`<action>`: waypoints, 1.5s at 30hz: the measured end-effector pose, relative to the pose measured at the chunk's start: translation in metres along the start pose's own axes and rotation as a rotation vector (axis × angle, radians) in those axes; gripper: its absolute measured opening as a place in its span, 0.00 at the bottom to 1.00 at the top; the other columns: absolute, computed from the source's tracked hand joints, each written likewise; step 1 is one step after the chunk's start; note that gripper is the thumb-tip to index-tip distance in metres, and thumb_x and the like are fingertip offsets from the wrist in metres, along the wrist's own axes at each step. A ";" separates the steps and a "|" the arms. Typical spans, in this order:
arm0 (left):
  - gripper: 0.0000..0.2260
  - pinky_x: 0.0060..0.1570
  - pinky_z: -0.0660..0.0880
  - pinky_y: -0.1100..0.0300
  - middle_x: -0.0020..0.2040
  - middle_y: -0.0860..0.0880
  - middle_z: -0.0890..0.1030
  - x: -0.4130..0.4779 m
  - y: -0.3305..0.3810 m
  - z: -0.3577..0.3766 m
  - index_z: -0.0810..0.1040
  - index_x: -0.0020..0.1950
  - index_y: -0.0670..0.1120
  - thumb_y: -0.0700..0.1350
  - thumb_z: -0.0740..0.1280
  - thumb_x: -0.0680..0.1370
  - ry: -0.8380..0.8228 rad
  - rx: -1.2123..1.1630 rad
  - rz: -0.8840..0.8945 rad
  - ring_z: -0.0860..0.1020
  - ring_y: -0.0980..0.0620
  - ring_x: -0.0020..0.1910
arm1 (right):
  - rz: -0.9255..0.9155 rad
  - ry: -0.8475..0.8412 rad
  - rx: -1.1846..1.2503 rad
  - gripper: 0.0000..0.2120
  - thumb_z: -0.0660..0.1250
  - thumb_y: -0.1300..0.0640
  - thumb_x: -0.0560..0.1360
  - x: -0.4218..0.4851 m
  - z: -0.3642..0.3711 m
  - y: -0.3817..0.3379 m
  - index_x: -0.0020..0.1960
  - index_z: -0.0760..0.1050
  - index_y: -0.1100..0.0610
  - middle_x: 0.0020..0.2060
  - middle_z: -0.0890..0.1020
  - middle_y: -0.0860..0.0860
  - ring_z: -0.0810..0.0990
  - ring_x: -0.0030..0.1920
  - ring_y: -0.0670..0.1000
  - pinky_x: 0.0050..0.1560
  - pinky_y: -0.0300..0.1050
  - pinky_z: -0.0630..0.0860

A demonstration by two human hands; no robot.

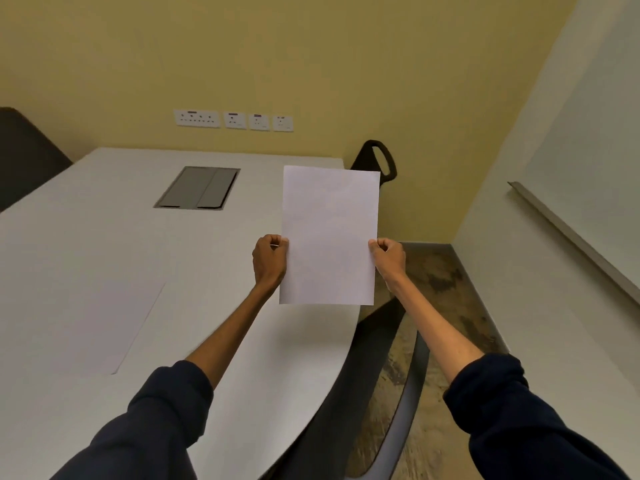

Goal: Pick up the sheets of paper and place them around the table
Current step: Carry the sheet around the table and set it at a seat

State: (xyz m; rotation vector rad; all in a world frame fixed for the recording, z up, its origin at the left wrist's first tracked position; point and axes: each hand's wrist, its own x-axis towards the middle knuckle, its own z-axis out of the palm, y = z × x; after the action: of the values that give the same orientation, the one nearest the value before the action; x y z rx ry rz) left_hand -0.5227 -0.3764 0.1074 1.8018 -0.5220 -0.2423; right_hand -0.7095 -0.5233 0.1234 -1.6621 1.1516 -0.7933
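Observation:
I hold a blank white sheet of paper (329, 233) up in front of me, above the right edge of the grey table (214, 289). My left hand (270, 259) pinches its left edge and my right hand (388, 258) pinches its right edge. The sheet faces me in portrait position, clear of the table top. Another white sheet (114, 323) lies flat on the table at the left, close to me.
A grey cable hatch (197, 188) is set into the table's middle. Dark chairs stand at the right edge (374, 375), at the far right corner (375, 157) and at the far left (24, 150). Wall sockets (232, 120) sit on the yellow wall. A whiteboard (588, 188) hangs at right.

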 end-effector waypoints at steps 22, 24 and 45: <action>0.08 0.52 0.75 0.54 0.55 0.45 0.80 0.004 -0.050 0.007 0.79 0.48 0.42 0.46 0.65 0.78 0.724 0.157 -0.420 0.79 0.47 0.52 | -0.170 -0.786 -0.110 0.21 0.63 0.58 0.76 0.145 0.147 0.000 0.29 0.57 0.52 0.27 0.61 0.48 0.58 0.30 0.48 0.33 0.44 0.56; 0.08 0.53 0.74 0.55 0.56 0.46 0.80 -0.010 -0.067 0.006 0.80 0.49 0.42 0.46 0.66 0.78 0.767 0.155 -0.489 0.79 0.47 0.53 | -0.150 -0.846 -0.150 0.21 0.64 0.58 0.76 0.137 0.159 0.017 0.28 0.58 0.52 0.26 0.62 0.47 0.59 0.29 0.48 0.32 0.43 0.57; 0.09 0.53 0.77 0.52 0.51 0.43 0.85 -0.110 -0.237 0.016 0.83 0.51 0.42 0.46 0.69 0.77 0.642 0.271 -0.913 0.82 0.43 0.52 | -0.075 -1.011 -0.657 0.19 0.69 0.53 0.72 0.075 0.242 0.183 0.28 0.63 0.50 0.31 0.71 0.47 0.71 0.37 0.53 0.43 0.42 0.68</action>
State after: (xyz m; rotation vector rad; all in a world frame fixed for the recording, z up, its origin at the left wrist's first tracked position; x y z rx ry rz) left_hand -0.5732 -0.2877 -0.1337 2.1399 0.7790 -0.1931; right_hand -0.5326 -0.5371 -0.1337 -2.2190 0.6122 0.4695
